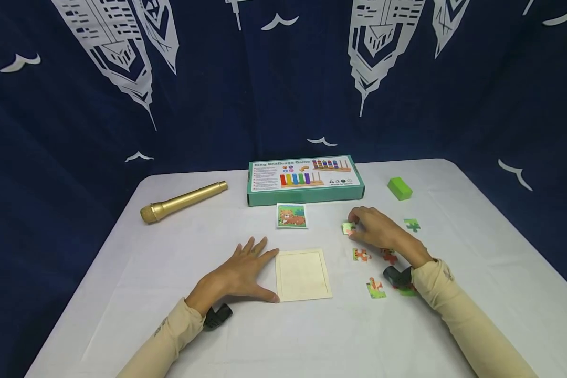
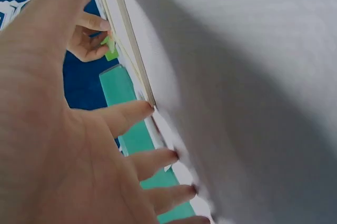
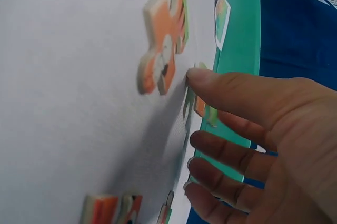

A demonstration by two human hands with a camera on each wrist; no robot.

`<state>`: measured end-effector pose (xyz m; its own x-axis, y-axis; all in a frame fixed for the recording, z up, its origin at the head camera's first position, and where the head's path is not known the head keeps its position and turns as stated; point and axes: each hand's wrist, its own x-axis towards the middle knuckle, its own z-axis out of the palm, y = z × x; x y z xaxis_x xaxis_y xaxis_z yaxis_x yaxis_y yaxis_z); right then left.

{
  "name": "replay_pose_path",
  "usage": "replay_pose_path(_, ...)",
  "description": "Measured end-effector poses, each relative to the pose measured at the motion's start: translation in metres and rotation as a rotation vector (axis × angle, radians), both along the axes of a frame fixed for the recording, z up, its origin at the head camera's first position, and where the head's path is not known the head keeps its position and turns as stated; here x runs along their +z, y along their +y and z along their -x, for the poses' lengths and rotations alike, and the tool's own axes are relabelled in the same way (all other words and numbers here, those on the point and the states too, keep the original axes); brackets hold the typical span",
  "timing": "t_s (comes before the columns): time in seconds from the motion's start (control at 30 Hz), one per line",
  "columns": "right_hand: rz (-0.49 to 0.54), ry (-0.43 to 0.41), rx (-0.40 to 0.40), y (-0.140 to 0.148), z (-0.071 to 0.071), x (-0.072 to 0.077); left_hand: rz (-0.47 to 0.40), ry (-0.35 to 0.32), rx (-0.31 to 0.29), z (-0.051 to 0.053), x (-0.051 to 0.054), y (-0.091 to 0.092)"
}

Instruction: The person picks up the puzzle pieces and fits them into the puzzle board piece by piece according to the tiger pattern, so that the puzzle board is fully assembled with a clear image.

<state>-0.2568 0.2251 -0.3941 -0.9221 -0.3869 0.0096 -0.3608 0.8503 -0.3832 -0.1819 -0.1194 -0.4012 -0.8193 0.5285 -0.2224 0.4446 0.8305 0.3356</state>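
My left hand (image 1: 241,273) spreads its fingers at the left side of a square wooden puzzle tray (image 1: 304,275). Its thumb and index fingertips touch the tray's left corners; the left wrist view shows the index tip against the tray's edge (image 2: 131,34). To the right, my right hand (image 1: 377,228) pinches a green and orange jigsaw piece (image 1: 347,228) between thumb and fingers, partly hidden by them. Nearest that hand lie an orange tiger-striped piece (image 1: 360,255), a red-orange piece (image 1: 388,256) below the wrist, and a green piece (image 1: 412,225) to its right.
Nearer me lie an orange and green piece (image 1: 376,288) and another green piece (image 1: 408,291), partly under the right wrist camera. Behind the tray stand a tiger picture card (image 1: 292,216) and a Ring Challenge Game box (image 1: 306,181). A gold microphone (image 1: 184,202) and green block (image 1: 399,188) flank them.
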Motion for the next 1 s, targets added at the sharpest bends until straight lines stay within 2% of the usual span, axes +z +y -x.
replay_pose_path(0.2, 0.051, 0.015, 0.040, 0.000, -0.003, -0.002, -0.001, 0.020, 0.014, 0.003, -0.001, -0.001)
replay_pose_path(0.37, 0.102, 0.064, 0.062, 0.001, -0.005, -0.004, -0.015, -0.008, 0.006, 0.001, -0.001, 0.001)
replay_pose_path(0.57, 0.153, 0.085, 0.097, -0.002, -0.003, -0.002, 0.008, -0.018, 0.020, 0.000, 0.001, 0.005)
replay_pose_path(0.8, 0.211, 0.156, 0.126, -0.011, -0.007, 0.001, -0.003, -0.011, 0.001, 0.006, 0.003, 0.005)
replay_pose_path(1.0, 0.254, 0.130, 0.137, -0.025, -0.012, 0.001, -0.014, 0.008, 0.006, 0.012, -0.002, 0.003)
